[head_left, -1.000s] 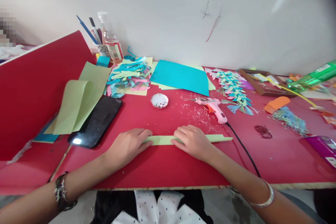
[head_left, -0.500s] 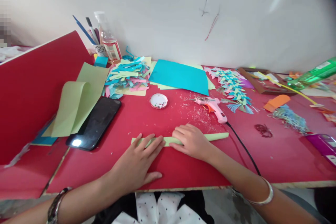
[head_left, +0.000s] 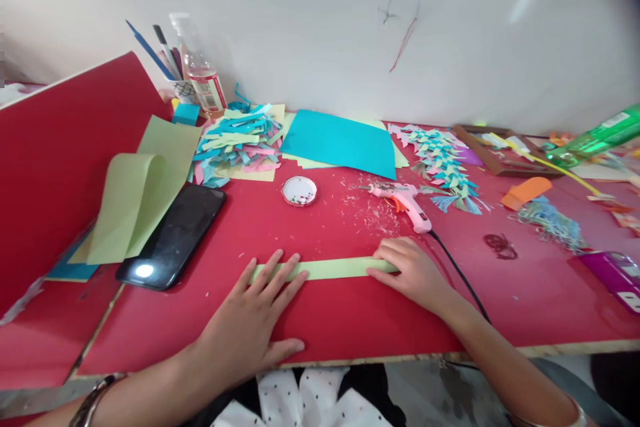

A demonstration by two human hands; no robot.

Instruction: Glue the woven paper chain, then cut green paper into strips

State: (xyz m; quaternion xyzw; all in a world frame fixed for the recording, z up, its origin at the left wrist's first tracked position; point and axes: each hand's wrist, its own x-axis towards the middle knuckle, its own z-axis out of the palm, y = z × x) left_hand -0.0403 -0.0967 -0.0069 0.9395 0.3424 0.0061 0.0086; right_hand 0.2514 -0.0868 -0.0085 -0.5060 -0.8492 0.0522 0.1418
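Observation:
A long folded strip of light green paper (head_left: 335, 269) lies flat on the red table (head_left: 350, 320), near its front edge. My left hand (head_left: 255, 317) is spread flat, its fingertips pressing the strip's left end. My right hand (head_left: 413, 270) lies over the strip's right end, fingers together and flat on the paper. Neither hand lifts anything.
A black phone (head_left: 170, 237) and curled green sheets (head_left: 133, 193) lie left. Behind are paper scraps (head_left: 235, 143), a turquoise sheet (head_left: 340, 143), a small white lid (head_left: 299, 191), a pink glue gun (head_left: 407, 203) with its black cord, and woven paper pieces (head_left: 440, 163). A red board (head_left: 55, 160) leans left.
My right hand has slid rightward along the strip from its middle to its right end. My left hand turned from curled on the left part to spread flat on the left end.

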